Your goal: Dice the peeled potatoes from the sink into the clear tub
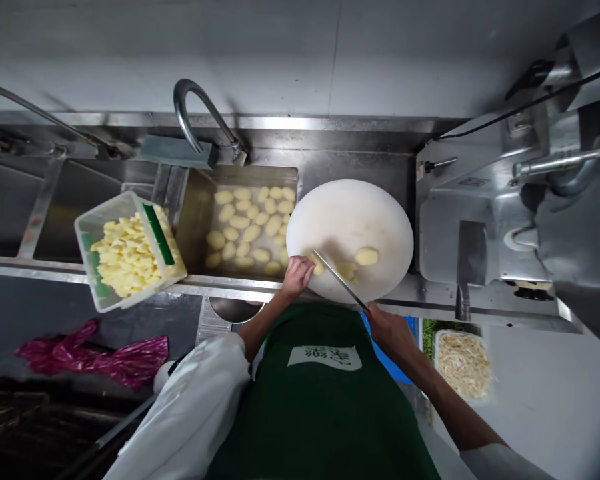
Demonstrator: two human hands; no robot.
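Note:
My right hand (383,323) grips the handle of a knife (341,280), its blade slanting up and left over a round white cutting board (350,213). At the board's left edge, my left hand (299,275) has its fingers closed on a peeled potato (318,267), right beside the blade tip. Cut potato pieces (347,271) lie just right of the blade. Farther right on the board rests a whole peeled potato (367,256). The left fingers partly hide the held potato.
A sink basin (193,227) left of the board holds several peeled potatoes in water under a curved faucet (183,107). A clear tub (87,247) of cut potatoes sits at the sink's left. A cleaver (473,253) lies by a metal machine (555,220) at right; shredded food fills a container (489,393).

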